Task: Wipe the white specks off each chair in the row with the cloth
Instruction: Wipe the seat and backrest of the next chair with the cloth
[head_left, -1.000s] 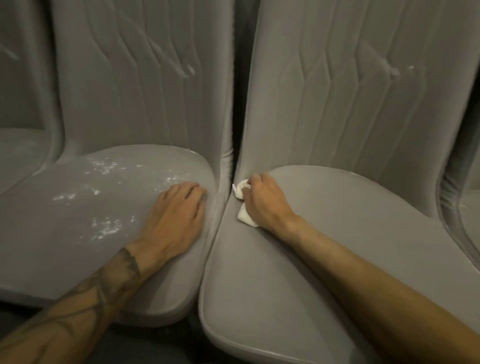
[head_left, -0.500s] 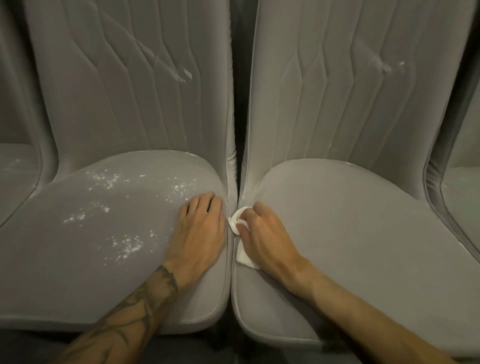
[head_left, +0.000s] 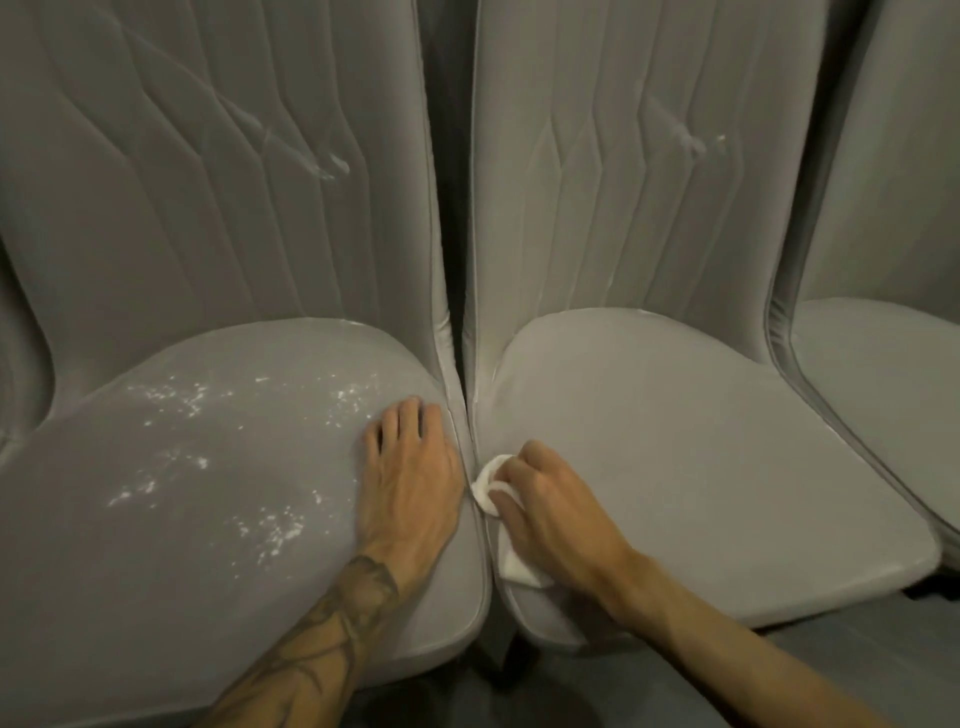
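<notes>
Two grey padded chairs stand side by side, almost touching. The left chair's seat (head_left: 171, 545) carries several white specks (head_left: 270, 530), with a few more white marks on its backrest (head_left: 332, 163). My left hand (head_left: 408, 486) rests flat on that seat's right edge, fingers straight. The right chair's seat (head_left: 717, 467) looks free of specks. At its left edge my right hand (head_left: 550, 512) grips a white cloth (head_left: 491, 486), fingers curled round it, pressing it against the seat beside the gap between the chairs.
A third grey chair (head_left: 883, 374) shows at the right edge, and part of another at the far left (head_left: 15, 364). The right chair's backrest has small white marks (head_left: 693, 143). Dark floor lies below the seats' front edges.
My right hand has slid the cloth along the right seat's left edge towards the front. My left hand stays on the left seat. The view has shifted right and pulled back.
</notes>
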